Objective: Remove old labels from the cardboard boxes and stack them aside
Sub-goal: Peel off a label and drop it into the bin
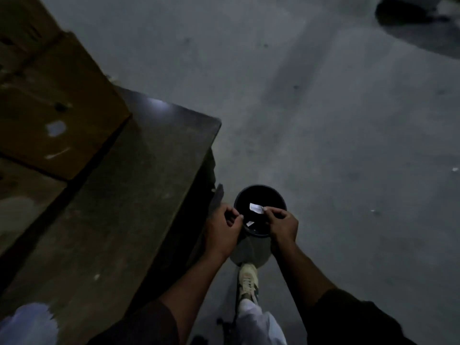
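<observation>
In dim light, both my hands hover over a black round bin (260, 192) on the floor. My right hand (282, 225) pinches a small white label scrap (256, 208) above the bin's mouth. My left hand (224, 230) is at the bin's left rim with its fingers curled; whether it holds anything is unclear. Another white scrap (249, 223) lies inside the bin. A brown cardboard box (57, 108) with white label remnants lies on the dark table (119, 207) at the left.
The table's corner juts out just left of the bin. My foot in a light shoe (247, 282) stands below the bin. Grey concrete floor (348, 145) spreads to the right, with small white scraps on it. A dark object (410, 13) sits at the top right.
</observation>
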Tool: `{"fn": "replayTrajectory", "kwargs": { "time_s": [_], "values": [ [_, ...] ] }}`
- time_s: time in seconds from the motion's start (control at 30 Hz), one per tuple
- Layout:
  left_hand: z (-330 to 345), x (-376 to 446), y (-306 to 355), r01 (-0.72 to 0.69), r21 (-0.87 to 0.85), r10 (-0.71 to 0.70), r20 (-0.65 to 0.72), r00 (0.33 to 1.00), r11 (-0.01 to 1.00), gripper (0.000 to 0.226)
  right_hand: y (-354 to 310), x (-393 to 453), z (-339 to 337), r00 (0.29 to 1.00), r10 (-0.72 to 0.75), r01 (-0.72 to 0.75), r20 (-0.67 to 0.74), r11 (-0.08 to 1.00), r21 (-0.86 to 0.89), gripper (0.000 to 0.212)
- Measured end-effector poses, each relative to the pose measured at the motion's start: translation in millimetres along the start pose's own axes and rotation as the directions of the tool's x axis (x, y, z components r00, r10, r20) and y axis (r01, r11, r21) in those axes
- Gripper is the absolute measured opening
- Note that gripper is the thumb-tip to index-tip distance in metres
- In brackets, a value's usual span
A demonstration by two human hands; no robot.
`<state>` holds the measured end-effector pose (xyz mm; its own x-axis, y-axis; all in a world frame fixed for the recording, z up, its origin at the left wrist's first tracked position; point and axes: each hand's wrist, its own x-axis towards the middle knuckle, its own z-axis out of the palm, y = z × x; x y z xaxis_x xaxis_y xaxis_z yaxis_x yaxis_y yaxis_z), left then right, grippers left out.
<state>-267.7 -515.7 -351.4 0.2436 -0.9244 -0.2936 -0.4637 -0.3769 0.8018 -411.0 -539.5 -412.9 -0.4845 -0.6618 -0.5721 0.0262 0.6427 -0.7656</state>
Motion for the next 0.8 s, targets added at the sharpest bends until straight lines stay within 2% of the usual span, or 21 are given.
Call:
{"fn": "replayTrajectory", "kwargs": {
  "time_s": [0.17, 0.4, 0.53, 0.63, 0.8],
  "values": [
    [72, 51, -45, 0.109, -0.014, -0.109, 0.013, 0.994, 0.994, 0.02, 46, 104, 18, 0.996, 0.056, -0.064, -0.066, 0.991, -0.115, 0.003],
    [146, 105, -96, 0.157, 0.03, -0.159, 0.065, 0.985, 0.987, 0.023, 109, 188, 46, 0.969, 0.2, -0.223, -0.144, 0.96, -0.171, 0.018],
    [165, 121, -105, 0.151, 0.045, -0.155, 0.085, 0.984, 0.987, 0.022, 130, 218, 57, 0.971, 0.202, -0.226, -0.127, 0.949, -0.218, 0.018],
    [172, 130, -111, 0.141, 0.046, -0.145, 0.088, 0.985, 0.989, 0.022, 134, 234, 62, 0.971, 0.2, -0.229, -0.129, 0.935, -0.272, 0.002],
    [180, 134, -131, 0.156, 0.037, -0.159, 0.088, 0.983, 0.987, 0.022, 149, 251, 66, 0.973, 0.211, -0.232, -0.098, 0.913, -0.336, 0.015]
  ]
}}
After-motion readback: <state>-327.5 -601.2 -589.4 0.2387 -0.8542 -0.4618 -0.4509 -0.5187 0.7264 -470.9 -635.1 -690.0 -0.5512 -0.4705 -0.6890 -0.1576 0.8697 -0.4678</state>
